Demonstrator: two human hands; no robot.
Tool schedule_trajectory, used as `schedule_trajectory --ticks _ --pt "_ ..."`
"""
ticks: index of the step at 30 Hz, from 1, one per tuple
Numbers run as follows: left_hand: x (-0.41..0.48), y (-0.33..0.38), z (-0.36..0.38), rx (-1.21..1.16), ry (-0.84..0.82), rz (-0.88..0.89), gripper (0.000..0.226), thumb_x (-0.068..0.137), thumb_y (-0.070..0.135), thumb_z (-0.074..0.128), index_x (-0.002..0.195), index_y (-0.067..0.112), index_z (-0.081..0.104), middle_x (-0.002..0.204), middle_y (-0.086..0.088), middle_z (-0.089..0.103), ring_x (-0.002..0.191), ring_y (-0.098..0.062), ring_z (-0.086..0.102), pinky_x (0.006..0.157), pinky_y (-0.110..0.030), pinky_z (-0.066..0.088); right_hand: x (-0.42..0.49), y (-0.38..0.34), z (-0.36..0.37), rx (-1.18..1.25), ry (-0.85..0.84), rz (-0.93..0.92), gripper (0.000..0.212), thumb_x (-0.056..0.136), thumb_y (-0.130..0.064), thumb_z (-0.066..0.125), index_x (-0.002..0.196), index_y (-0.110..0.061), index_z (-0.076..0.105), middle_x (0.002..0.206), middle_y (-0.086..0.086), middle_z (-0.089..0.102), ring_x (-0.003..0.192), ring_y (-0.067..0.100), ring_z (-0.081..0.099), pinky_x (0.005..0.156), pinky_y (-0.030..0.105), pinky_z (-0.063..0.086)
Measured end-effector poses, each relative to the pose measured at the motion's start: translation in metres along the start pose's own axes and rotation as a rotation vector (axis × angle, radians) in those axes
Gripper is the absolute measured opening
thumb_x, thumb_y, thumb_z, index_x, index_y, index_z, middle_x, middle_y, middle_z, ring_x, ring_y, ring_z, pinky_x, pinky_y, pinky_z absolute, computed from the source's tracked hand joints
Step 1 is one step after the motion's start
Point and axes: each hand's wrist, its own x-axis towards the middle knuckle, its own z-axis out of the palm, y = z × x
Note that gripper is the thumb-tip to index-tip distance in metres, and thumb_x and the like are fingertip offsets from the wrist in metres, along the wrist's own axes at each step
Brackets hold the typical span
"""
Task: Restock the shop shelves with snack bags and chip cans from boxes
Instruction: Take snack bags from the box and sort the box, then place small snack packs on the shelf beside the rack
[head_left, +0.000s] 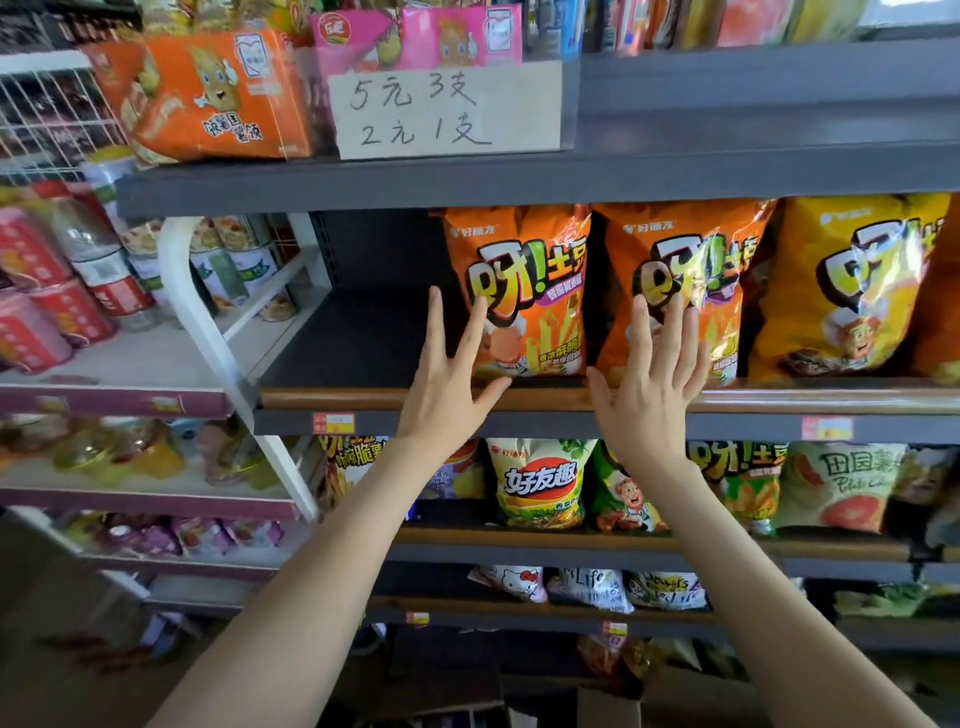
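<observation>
Two orange snack bags stand upright side by side on the dark middle shelf (353, 338). My left hand (452, 369) is spread flat, fingers straight, in front of the lower left of the left orange bag (524, 270). In front of the lower part of the right orange bag (691, 254) is my right hand (649, 374), spread flat too. Whether the fingers touch the bags I cannot tell. Neither hand holds anything. A yellow bag (852, 280) stands to the right of the two.
The shelf has bare space left of the orange bags. Its wooden front rail (332, 399) runs under my hands. Above sits a handwritten price sign (447, 111) and an orange pack (208, 98). More snack bags fill the lower shelves (540, 483). A white rack (176, 280) with cans stands left.
</observation>
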Motion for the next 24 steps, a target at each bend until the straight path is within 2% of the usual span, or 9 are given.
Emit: schedule_trajectory --ticks 4,7,10,13,14,18,21,24 --pt "-0.046 -0.012 -0.009 -0.047 0.080 -0.058 0.075 0.092 0.025 0.064 0.152 0.022 0.020 0.160 -0.017 0.011 0.145 -0.030 0.028 0.105 -0.027 0.033 -0.046 -0.044 0.005 0.208 -0.057 -0.103 0.058 0.092 -0.024 0.055 0.143 -0.010 0.030 0.146 0.021 0.033 0.133 0.036 0.030 0.106 0.046 0.025" --pt "-0.104 -0.026 -0.023 -0.039 0.115 -0.144 0.066 0.090 0.015 0.065 0.148 0.016 0.033 0.152 -0.017 0.031 0.139 -0.023 0.033 0.104 -0.007 0.021 -0.088 -0.080 0.015 0.318 -0.215 -0.160 0.048 0.093 -0.022 0.050 0.136 -0.005 0.038 0.136 0.020 0.045 0.123 0.035 0.042 0.105 0.039 0.027" --pt "-0.179 -0.056 -0.036 -0.060 0.017 -0.317 0.064 0.090 0.014 0.062 0.148 0.017 0.036 0.150 -0.016 0.036 0.135 -0.021 0.034 0.100 -0.013 0.029 -0.139 -0.119 0.032 0.404 -0.453 -0.163 0.046 0.092 -0.023 0.050 0.132 -0.003 0.041 0.124 0.020 0.051 0.112 0.035 0.046 0.099 0.041 0.033" --pt "-0.267 -0.095 -0.050 -0.072 -0.106 -0.605 0.063 0.092 0.016 0.062 0.149 0.016 0.034 0.149 -0.012 0.036 0.135 -0.025 0.040 0.103 -0.037 0.045 -0.192 -0.158 0.052 0.425 -0.722 -0.175 0.049 0.093 -0.027 0.050 0.134 0.000 0.045 0.119 0.017 0.055 0.108 0.033 0.048 0.094 0.046 0.043" --pt "-0.297 -0.106 -0.056 -0.050 -0.142 -0.726 0.063 0.094 0.020 0.061 0.150 0.019 0.033 0.150 -0.008 0.033 0.136 -0.023 0.039 0.100 -0.038 0.047 -0.209 -0.170 0.058 0.432 -0.805 -0.175 0.050 0.094 -0.026 0.053 0.136 -0.001 0.044 0.122 0.017 0.054 0.112 0.032 0.045 0.096 0.046 0.043" --pt "-0.414 -0.142 -0.082 0.006 -0.228 -1.121 0.066 0.095 0.026 0.060 0.152 0.021 0.027 0.152 -0.007 0.030 0.140 -0.022 0.034 0.105 -0.030 0.037 -0.275 -0.221 0.083 0.426 -1.159 -0.186 0.058 0.097 -0.028 0.054 0.147 -0.009 0.032 0.143 0.010 0.039 0.133 0.026 0.030 0.112 0.040 0.029" --pt "-0.495 -0.163 -0.094 0.035 -0.251 -1.312 0.071 0.091 0.024 0.065 0.152 0.017 0.029 0.147 -0.013 0.036 0.137 -0.028 0.038 0.108 -0.036 0.037 -0.331 -0.258 0.108 0.384 -1.369 -0.237 0.061 0.099 -0.034 0.049 0.150 -0.013 0.023 0.149 0.005 0.032 0.140 0.023 0.023 0.116 0.037 0.024" --pt "-0.574 -0.188 -0.092 0.035 -0.288 -1.493 0.074 0.088 0.024 0.068 0.151 0.014 0.031 0.147 -0.018 0.038 0.136 -0.033 0.038 0.110 -0.039 0.035 -0.398 -0.292 0.138 0.332 -1.517 -0.282 0.062 0.100 -0.037 0.047 0.152 -0.017 0.020 0.153 0.002 0.027 0.141 0.021 0.020 0.115 0.036 0.025"
